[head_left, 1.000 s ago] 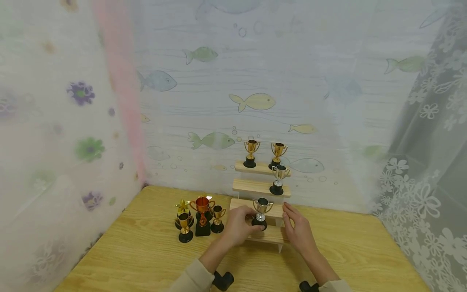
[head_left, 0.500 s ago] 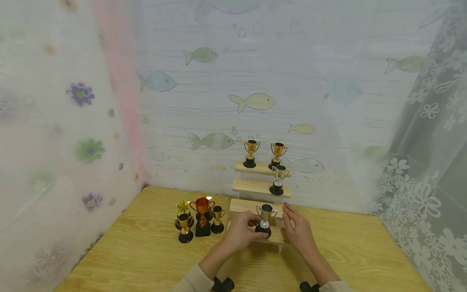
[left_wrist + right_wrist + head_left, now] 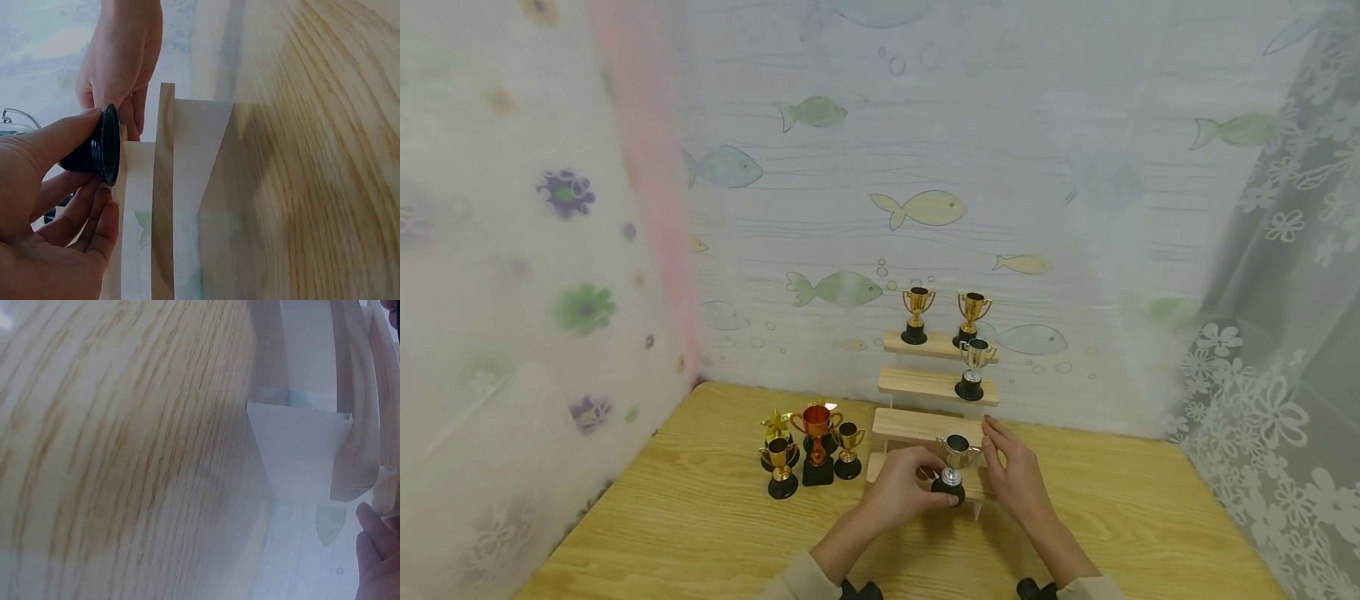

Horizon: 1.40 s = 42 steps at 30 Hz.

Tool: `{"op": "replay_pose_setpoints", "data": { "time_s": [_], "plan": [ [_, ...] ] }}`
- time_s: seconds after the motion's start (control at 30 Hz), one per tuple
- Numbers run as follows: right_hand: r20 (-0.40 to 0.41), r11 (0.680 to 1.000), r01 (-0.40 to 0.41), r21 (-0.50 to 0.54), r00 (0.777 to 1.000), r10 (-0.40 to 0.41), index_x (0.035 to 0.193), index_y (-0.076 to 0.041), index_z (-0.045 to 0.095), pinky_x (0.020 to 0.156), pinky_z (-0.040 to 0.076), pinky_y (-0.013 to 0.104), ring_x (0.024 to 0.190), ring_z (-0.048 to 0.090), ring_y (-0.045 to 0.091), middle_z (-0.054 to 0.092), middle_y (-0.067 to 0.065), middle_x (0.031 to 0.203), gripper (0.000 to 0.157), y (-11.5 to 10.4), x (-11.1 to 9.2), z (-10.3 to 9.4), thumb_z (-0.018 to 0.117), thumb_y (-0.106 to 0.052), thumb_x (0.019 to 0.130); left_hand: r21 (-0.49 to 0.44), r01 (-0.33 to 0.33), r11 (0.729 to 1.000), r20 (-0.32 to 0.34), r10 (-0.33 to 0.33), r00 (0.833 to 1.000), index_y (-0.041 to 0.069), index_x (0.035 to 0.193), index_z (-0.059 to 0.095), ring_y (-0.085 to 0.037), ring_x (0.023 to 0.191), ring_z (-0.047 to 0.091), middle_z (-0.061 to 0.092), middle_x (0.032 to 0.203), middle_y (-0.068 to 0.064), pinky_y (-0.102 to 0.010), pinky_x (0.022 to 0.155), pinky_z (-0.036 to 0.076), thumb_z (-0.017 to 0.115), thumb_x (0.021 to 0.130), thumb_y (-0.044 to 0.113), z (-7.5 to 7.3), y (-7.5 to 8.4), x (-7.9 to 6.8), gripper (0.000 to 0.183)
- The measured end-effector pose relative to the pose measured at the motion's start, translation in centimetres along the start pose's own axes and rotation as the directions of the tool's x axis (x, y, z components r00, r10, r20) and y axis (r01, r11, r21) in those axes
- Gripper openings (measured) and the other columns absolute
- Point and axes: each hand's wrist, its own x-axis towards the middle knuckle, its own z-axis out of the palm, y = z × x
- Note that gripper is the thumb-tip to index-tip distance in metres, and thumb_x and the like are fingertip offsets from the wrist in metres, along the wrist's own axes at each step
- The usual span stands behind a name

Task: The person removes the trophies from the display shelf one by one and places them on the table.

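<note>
My left hand (image 3: 901, 490) pinches a small silver trophy cup (image 3: 957, 454) by its black base, thumb in front. It holds the cup upright by the front of a stepped wooden display shelf (image 3: 917, 425), overlapping the lowest step in the head view. The left wrist view shows the round black base (image 3: 90, 150) between thumb and fingers, beside the edge of a step. My right hand (image 3: 1017, 477) rests with fairly straight fingers against the right end of the shelf. Another silver trophy cup (image 3: 974, 358) stands at the right of the third step up.
Two gold trophy cups (image 3: 917, 310) stand on the top step. Left of the shelf, several trophies sit grouped on the wooden table (image 3: 685, 508), among them a red-orange cup (image 3: 816, 423) and a gold star (image 3: 776, 425). Patterned curtains hang behind and at both sides.
My left hand has drawn the silver trophy cup down and slightly right, from before the second step to the front of the lowest one. My right hand stays at the shelf's end.
</note>
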Motion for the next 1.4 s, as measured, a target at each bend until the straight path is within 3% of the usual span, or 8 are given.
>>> {"op": "replay_pose_setpoints", "data": {
  "time_s": [0.4, 0.63, 0.87, 1.4],
  "plan": [
    [-0.002, 1.000, 0.007, -0.006, 1.000, -0.007, 0.134, 0.011, 0.060, 0.106, 0.043, 0.059, 0.133, 0.053, 0.044, 0.056, 0.022, 0.146, 0.036, 0.2, 0.2, 0.1, 0.053, -0.012, 0.107, -0.067, -0.064, 0.996, 0.090, 0.070, 0.993, 0.010, 0.093, 0.077, -0.001, 0.077, 0.059, 0.068, 0.087, 0.011, -0.024, 0.072, 0.055, 0.093, 0.074, 0.010, 1.3, -0.7, 0.1, 0.025],
    [-0.002, 1.000, 0.012, -0.003, 1.000, -0.012, 0.134, 0.011, 0.060, 0.105, 0.043, 0.060, 0.132, 0.053, 0.044, 0.056, 0.023, 0.145, 0.036, 0.1, 0.1, 0.1, 0.054, -0.012, 0.107, -0.064, -0.048, 0.997, 0.147, 0.057, 0.987, 0.009, 0.090, 0.076, 0.000, 0.075, 0.058, 0.066, 0.084, 0.014, -0.018, 0.070, 0.050, 0.094, 0.072, 0.009, 2.1, -0.7, -0.2, 0.026],
    [-0.002, 1.000, 0.013, -0.005, 1.000, -0.013, 0.134, 0.011, 0.061, 0.104, 0.045, 0.060, 0.131, 0.053, 0.045, 0.057, 0.024, 0.144, 0.036, 0.0, 0.0, 0.1, 0.055, -0.011, 0.106, -0.065, -0.058, 0.996, 0.174, 0.069, 0.982, 0.008, 0.088, 0.076, 0.001, 0.072, 0.060, 0.067, 0.082, 0.012, -0.019, 0.070, 0.054, 0.095, 0.070, 0.007, 2.7, -0.3, -0.3, 0.026],
    [-0.011, 1.000, 0.002, -0.007, 1.000, -0.002, 0.134, 0.011, 0.061, 0.104, 0.045, 0.058, 0.132, 0.054, 0.043, 0.057, 0.022, 0.144, 0.035, -0.3, 0.0, -0.2, 0.055, -0.010, 0.106, 0.052, -0.103, 0.993, 0.259, 0.086, 0.962, 0.010, 0.089, 0.077, 0.004, 0.071, 0.056, 0.063, 0.077, 0.016, -0.012, 0.067, 0.048, 0.096, 0.070, 0.011, 3.5, 0.1, -0.7, 0.027]
  ]
}}
